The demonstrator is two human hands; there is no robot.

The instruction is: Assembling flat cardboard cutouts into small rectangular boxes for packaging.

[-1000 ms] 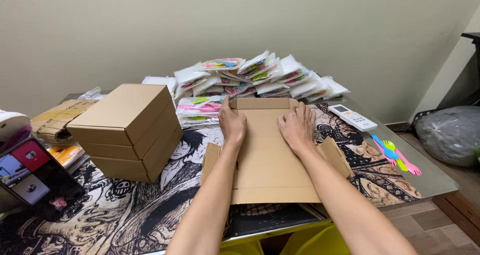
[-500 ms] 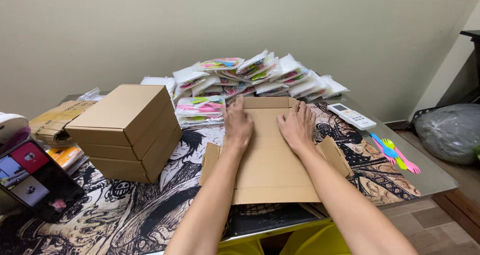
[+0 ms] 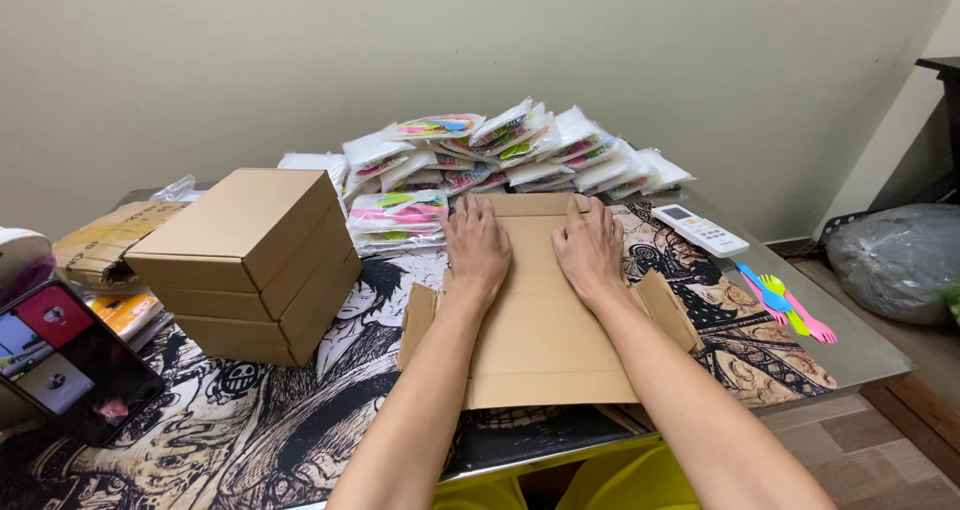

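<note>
- My left hand [image 3: 478,242] lies flat, palm down, on the flat cardboard box blank [image 3: 545,310], fingers spread narrowly and gripping nothing.
- My right hand [image 3: 590,245] is the same beside it: open and pressed onto the board near its far end, holding nothing.
- The blank lies in the middle of the printed table mat [image 3: 250,420], right in front of me, its near edge close to the table's front edge and its far edge just short of the heap of plastic packets [image 3: 500,155].
- Risk, as I judge it: both palms bear on the far half only, so the near half could lift or the whole sheet skate forward on the smooth mat and nudge the packets.
- A crooked push could also crease the board off its score lines, leaving a skewed box.
- The small side flaps already stand up a little on each side; an elbow could catch and bend one.
- The board looks plain brown, clean and unprinted, with faint fold lines running across it; whether its far flap is tucked under my fingers I cannot quite tell.
- Two finished brown boxes [image 3: 250,260] stand stacked well to the left, clear of my arms.
</note>
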